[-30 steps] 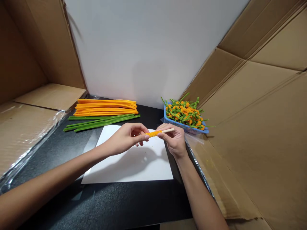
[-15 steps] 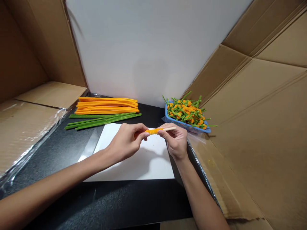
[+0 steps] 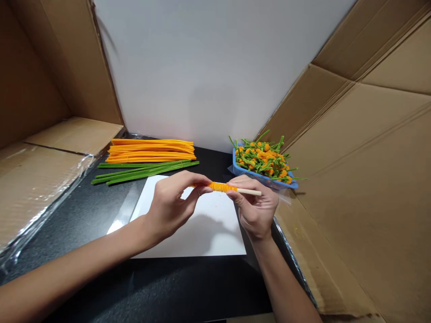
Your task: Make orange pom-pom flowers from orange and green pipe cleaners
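Head view — the left hand [image 3: 171, 208] pinches an orange chenille coil [image 3: 222, 187] between closed fingers while the right hand [image 3: 256, 211] closes on its bare wooden stick [image 3: 249, 191], steadying both above white paper [image 3: 210, 233].

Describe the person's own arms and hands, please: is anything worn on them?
The left forearm and right forearm are bare, with no sleeve in view. The left hand and right hand wear no gloves, and I see no watch, bracelet or ring.
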Tool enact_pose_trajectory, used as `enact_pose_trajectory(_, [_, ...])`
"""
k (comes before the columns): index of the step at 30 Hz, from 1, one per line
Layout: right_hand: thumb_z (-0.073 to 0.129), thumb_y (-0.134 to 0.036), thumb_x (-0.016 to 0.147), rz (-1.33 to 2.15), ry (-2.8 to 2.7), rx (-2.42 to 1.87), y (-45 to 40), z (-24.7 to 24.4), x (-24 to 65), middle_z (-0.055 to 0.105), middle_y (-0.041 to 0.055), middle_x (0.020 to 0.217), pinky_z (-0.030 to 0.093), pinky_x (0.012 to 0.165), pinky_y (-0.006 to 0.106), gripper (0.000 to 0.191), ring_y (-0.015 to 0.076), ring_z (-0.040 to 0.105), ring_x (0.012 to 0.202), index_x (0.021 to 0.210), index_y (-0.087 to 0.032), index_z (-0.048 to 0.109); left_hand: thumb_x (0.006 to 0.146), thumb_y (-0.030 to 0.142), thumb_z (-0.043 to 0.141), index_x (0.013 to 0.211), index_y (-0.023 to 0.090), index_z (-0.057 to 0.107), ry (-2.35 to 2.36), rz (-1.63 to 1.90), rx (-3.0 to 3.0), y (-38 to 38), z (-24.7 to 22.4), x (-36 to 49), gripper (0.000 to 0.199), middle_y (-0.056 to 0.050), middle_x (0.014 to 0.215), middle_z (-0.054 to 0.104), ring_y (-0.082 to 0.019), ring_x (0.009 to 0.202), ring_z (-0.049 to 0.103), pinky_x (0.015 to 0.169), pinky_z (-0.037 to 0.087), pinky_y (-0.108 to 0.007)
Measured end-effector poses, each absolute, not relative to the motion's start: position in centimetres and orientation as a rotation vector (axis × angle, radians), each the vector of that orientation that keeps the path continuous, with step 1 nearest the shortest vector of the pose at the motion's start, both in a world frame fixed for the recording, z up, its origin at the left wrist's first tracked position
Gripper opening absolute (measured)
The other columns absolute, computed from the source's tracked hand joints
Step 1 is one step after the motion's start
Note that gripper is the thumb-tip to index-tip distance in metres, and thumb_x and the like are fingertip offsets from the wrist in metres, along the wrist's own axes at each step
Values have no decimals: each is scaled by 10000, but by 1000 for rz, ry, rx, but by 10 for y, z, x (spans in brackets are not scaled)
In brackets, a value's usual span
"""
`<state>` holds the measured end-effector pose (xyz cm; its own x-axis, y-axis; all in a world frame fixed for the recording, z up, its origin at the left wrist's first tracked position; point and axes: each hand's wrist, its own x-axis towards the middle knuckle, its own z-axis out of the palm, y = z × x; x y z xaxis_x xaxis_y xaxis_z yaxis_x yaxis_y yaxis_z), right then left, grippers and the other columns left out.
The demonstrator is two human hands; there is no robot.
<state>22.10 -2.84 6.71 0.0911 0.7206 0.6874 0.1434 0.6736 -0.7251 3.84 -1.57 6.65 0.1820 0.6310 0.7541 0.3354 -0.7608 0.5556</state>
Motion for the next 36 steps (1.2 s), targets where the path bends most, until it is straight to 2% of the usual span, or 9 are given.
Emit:
enact_pose_trajectory(8, [801,-201,763,507,-1428,-731,-36,74,215,722,25,743,503,637,346,94,194,637,692,823,-259,759,888,175,642,883,186,668,871,1721,2178,-16,65,40,29,-17,778,732,-118,690,671,659,524,-224])
enact_pose_trajectory(13, [776,-187,787,462,-1410,-737,-33,72,217,730,25,756,516,641,334,78,191,662,697,826,-252,756,863,207,695,959,165,686,756,1704,2205,-9,65,37,106,-37,873,766,-121,742,707,712,565,-220])
enact_pose_trajectory(17, [770,-178,792,419,-1405,-759,-30,70,221,733,26,771,530,642,320,79,185,671,716,827,-247,756,867,177,678,984,138,673,679,1583,2244,-4,71,32,124,-58,906,766,-116,763,710,718,577,-204])
enact_pose_trajectory(21, [775,-192,785,385,-1412,-782,-28,69,223,735,22,765,538,623,310,47,180,675,695,804,-227,750,876,142,646,960,141,686,649,1487,2283,-1,80,27,93,-25,841,753,-80,674,662,658,551,-166])
enact_pose_trajectory(25, [772,-123,772,394,-1437,-750,-28,71,223,740,10,779,539,635,295,107,164,681,686,815,-219,754,861,147,659,906,153,707,716,1421,2290,0,86,25,66,4,771,743,-68,614,628,620,524,-157])
enact_pose_trajectory(36, [744,-67,784,391,-1469,-748,-32,73,222,733,3,799,539,641,272,170,152,681,728,855,-222,753,857,176,673,888,161,739,666,1328,2305,2,90,20,75,-7,760,761,-88,607,670,587,511,-163])
